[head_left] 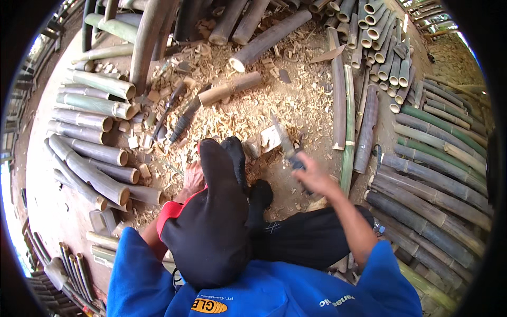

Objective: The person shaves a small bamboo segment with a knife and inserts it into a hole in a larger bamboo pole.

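Observation:
I sit on the ground with my black-trousered legs (pixel 222 211) drawn up. My right hand (pixel 312 177) is shut on the dark handle of a chopping knife (pixel 282 137), motion-blurred, with its blade pointing up and away. The blade is over a small pale bamboo block (pixel 269 139) standing by my black-socked feet (pixel 236 152). My left hand (pixel 193 178) is low beside my left knee, close to the wood chips. The knee partly hides it, and its fingers cannot be made out.
Wood shavings (pixel 248 113) cover the ground ahead, around a short bamboo section (pixel 229 88) and two dark tools (pixel 182 119). Cut bamboo lengths (pixel 90 105) are stacked at left, long poles (pixel 433 174) at right, and split green strips (pixel 348 116) lie between.

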Motion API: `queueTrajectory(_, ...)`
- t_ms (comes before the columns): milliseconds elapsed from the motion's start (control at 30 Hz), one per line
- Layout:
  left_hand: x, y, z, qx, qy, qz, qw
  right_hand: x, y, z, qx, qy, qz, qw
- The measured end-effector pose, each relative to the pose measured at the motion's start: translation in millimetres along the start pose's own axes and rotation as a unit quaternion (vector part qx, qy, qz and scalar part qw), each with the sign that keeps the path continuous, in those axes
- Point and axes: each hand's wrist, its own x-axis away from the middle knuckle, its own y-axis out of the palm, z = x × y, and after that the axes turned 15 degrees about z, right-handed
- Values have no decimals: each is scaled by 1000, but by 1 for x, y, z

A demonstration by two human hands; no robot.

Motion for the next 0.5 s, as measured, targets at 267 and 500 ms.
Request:
queueTrajectory(267,16,1,4,-6,42,24,999,81,76,60,137,-71,89,984)
queueTrajectory(500,43,-4,6,-14,75,43,996,103,-16,33,-73,82,523,846)
